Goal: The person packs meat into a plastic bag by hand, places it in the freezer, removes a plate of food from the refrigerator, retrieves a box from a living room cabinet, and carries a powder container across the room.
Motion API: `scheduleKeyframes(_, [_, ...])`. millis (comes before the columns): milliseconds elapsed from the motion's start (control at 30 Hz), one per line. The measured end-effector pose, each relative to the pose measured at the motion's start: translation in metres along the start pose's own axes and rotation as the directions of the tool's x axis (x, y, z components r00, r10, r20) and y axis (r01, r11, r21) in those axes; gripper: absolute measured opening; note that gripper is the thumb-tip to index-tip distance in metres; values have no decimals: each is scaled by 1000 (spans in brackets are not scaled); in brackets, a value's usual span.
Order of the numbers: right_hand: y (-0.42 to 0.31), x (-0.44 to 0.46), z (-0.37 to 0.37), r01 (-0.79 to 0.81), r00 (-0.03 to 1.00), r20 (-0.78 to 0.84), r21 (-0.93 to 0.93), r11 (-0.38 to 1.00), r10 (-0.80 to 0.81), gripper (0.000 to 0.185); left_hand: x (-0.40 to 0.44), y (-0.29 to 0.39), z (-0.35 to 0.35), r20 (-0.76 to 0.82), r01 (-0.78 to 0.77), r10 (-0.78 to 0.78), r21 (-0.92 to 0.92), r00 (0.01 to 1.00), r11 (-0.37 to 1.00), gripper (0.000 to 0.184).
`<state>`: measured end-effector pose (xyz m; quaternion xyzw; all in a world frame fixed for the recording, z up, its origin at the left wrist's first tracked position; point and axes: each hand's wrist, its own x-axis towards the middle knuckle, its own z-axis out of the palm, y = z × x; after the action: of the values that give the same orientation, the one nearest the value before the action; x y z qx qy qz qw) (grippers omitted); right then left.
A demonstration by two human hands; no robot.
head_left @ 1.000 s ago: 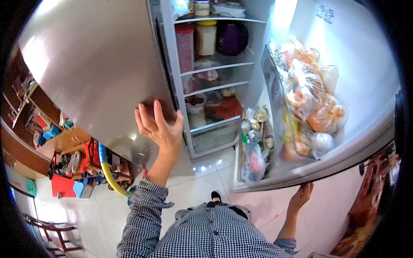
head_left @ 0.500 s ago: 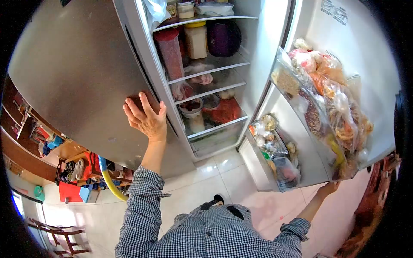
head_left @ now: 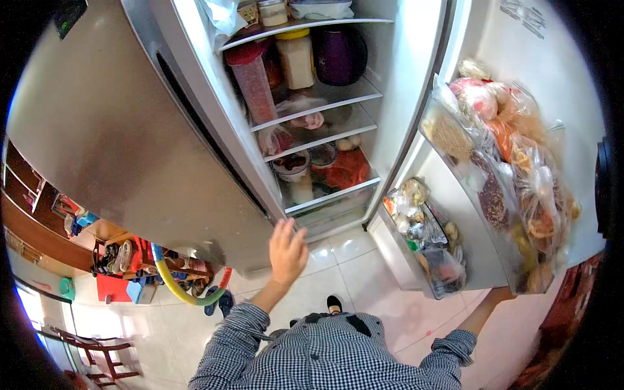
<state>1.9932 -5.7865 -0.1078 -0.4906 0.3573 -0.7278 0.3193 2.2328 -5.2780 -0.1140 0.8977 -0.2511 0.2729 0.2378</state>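
My left hand (head_left: 288, 252) is raised in front of the refrigerator's open compartment, holding nothing, its fingers a little bent and apart. It is off the closed left door (head_left: 123, 130), which stands to its left. At the lower edge of the open right door (head_left: 448, 260), my right hand (head_left: 499, 296) reaches behind the bottom bin; its fingers are hidden. Bagged food (head_left: 513, 149) fills the upper door bin, and more packets (head_left: 416, 214) sit in the lower one. On the shelves are a red-lidded container (head_left: 255, 81), a yellow-lidded jar (head_left: 296, 62) and a dark purple round container (head_left: 339, 55).
A yellow, green and blue hoop (head_left: 169, 286) stands by the left door, near a shoe rack (head_left: 114, 257). A wooden chair (head_left: 97, 354) is at the lower left. Pale floor tiles (head_left: 364, 273) lie beneath me.
My left hand has come off the left door and moved right and down. The right door sits slightly further right and lower in view, with my right hand still at its lower edge.
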Motion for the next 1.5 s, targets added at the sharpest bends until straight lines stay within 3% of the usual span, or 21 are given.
scheduleKeyframes(100, [3, -1, 0, 4, 1000, -2, -12, 1000, -4, 36, -30, 6, 22, 178, 116, -103, -63, 979, 991, 38])
scheduleKeyframes(200, [3, -1, -1, 3, 1000, -4, -19, 1000, -3, 36, -46, -3, 29, 256, 170, -132, -129, 957, 977, 36])
scheduleKeyframes(500, [-6, -10, -6, -1, 1000, -13, -26, 1000, 1, 38, -102, -28, 13, 290, 417, -370, -122, 883, 901, 33])
scheduleKeyframes(833, [-18, -24, -19, -15, 1000, -26, -7, 1000, 15, 40, -124, -20, -1, 353, 430, -358, -152, 864, 890, 31])
scheduleKeyframes(1100, [-32, -37, -27, 12, 999, -43, -31, 999, -13, 41, -67, -31, 28, 438, 446, -295, -296, 849, 845, 35])
scheduleKeyframes(1200, [-32, -40, -18, 19, 999, -34, -54, 998, -21, 42, -37, -49, 75, 495, 646, -447, -371, 745, 667, 39])
scheduleKeyframes(1300, [-26, -36, -5, 16, 1000, -20, -81, 997, -18, 42, 1, -74, 124, 627, 882, -634, -420, 453, 215, 43])
scheduleKeyframes(1333, [-26, -37, 1, 21, 1000, -15, -95, 995, -22, 42, 19, -81, 132, 706, 927, -641, -374, 302, 25, 48])
scheduleKeyframes(1433, [-21, -41, 19, 21, 1000, -15, -131, 991, -24, 43, 57, -121, 189, 741, 786, -671, -409, -11, -464, 56])
scheduleKeyframes(1467, [-18, -42, 25, 21, 1000, -18, -141, 990, -24, 43, 66, -140, 208, 774, 718, -633, -425, -28, -551, 58])
scheduleKeyframes(1500, [-13, -43, 38, 21, 1000, -15, -141, 990, -23, 43, 79, -164, 247, 743, 633, -669, -527, 20, -567, 49])
